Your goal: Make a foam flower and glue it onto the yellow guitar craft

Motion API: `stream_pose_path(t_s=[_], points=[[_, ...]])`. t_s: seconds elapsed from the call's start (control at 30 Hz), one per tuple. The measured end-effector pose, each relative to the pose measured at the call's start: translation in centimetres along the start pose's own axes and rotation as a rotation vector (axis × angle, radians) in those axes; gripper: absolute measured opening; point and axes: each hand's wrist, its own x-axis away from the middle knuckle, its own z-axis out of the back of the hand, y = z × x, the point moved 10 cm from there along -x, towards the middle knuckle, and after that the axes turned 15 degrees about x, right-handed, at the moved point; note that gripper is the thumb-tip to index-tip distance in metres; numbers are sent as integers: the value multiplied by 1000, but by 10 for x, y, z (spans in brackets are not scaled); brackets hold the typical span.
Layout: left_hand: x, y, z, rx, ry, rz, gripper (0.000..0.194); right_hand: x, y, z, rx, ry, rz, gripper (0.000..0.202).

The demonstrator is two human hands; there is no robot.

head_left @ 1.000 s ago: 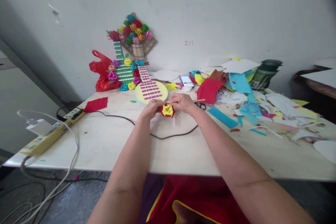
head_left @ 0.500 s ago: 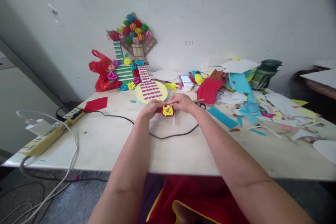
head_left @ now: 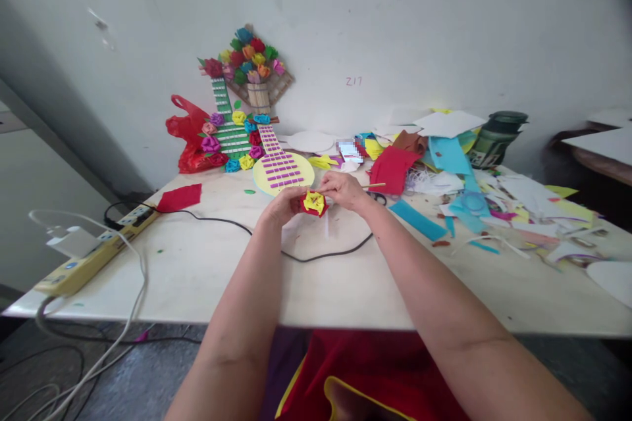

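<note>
A small red and yellow craft flower (head_left: 315, 202) is between my hands, just above the table. My left hand (head_left: 288, 202) is closed on its left edge, the fingers partly hidden behind it. My right hand (head_left: 342, 189) touches the flower's upper right side and grips a thin wooden stick (head_left: 375, 185), whose end juts out to the right past the knuckles. Behind the hands lies a round yellow guitar-shaped piece (head_left: 291, 179) with purple strips. A white sliver (head_left: 326, 228) shows on the table below the flower.
A black cable (head_left: 320, 258) curves across the table near my hands. On the right are scissors (head_left: 380, 198), a blue strip (head_left: 417, 220), scraps and a dark green bottle (head_left: 498, 138). On the left are a red sheet (head_left: 180, 197) and a yellow power strip (head_left: 74, 274).
The flower has tilted and shifted slightly left and up in my fingers. The stick in my right hand has swung a little higher.
</note>
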Motion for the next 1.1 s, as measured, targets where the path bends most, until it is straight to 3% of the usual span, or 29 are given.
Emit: stream_pose_path(t_s=[0.17,0.6,0.87,1.1], points=[[2,-1,-13,-72,-168,1,38,0,3,4,-12,25,-28,17],[3,3,-12,-83,-104,-29,32,0,-1,8,81,45,-58,16],[4,4,-15,-70,-137,-56,39,0,-3,10,144,44,-64,18],[2,6,-16,-82,-129,-105,34,1,-5,13,207,90,-51,20]])
